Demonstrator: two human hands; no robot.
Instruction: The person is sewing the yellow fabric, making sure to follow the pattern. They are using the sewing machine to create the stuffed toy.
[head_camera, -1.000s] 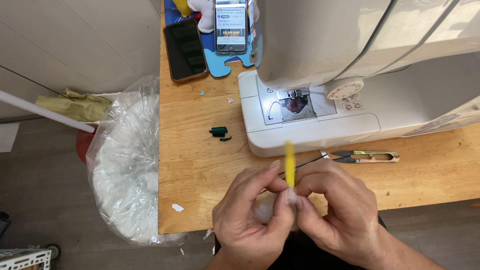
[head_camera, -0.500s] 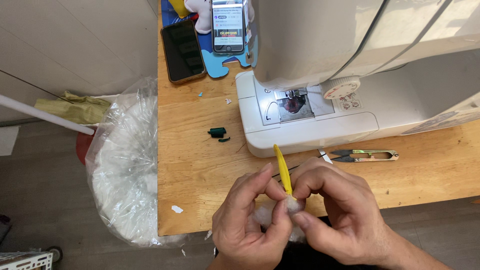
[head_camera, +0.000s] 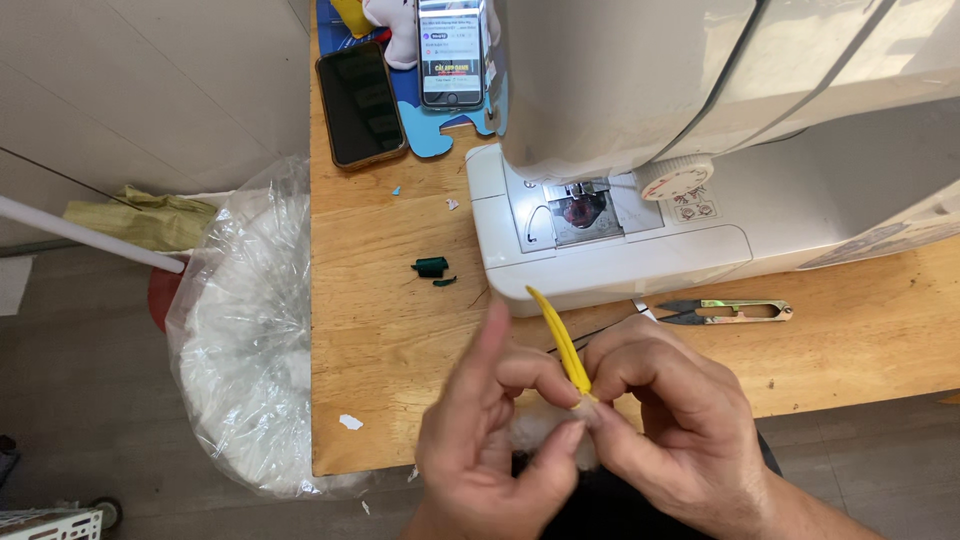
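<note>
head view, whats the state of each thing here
yellow stick: pinched by both hands, tilted
left hand: gripping white tuft
right hand: gripping stick
sewing machine: lamp lit
thread snips: lying flat
black phone: screen dark
propped phone: screen lit

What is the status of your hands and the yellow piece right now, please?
Left hand and right hand pinch yellow strip and white fluff. Thread snips lie apart. Nothing obstructing.

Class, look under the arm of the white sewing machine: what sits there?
Under the sewing machine arm, a lit needle plate with something dark red on it shows. The needle itself is hidden by the machine's head.
</note>
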